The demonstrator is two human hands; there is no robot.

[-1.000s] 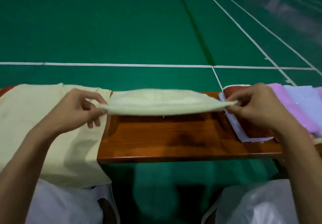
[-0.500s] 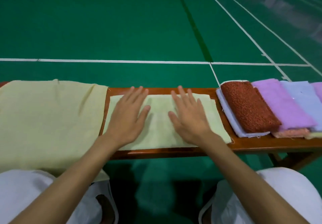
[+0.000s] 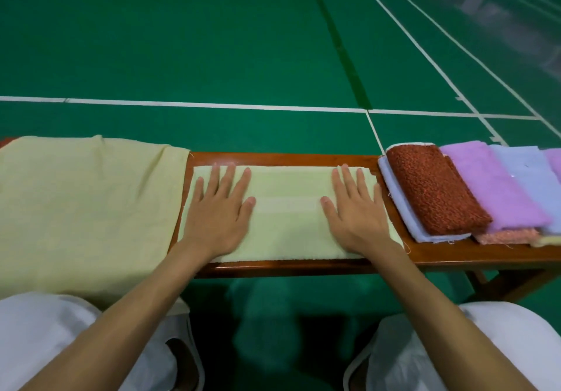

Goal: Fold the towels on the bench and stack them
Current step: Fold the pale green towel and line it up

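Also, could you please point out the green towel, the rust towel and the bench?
green towel [image 3: 288,223], head view, bare middle.
rust towel [image 3: 434,190], head view, top face.
bench [image 3: 455,254], head view, bare front edge.

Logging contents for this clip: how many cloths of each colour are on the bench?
Yellow cloths: 2
Green towel: 1
Rust towel: 1
Blue towels: 2
Purple towels: 2
Salmon towel: 1
Total: 9, counting one yellow edge at far right that is mostly hidden.
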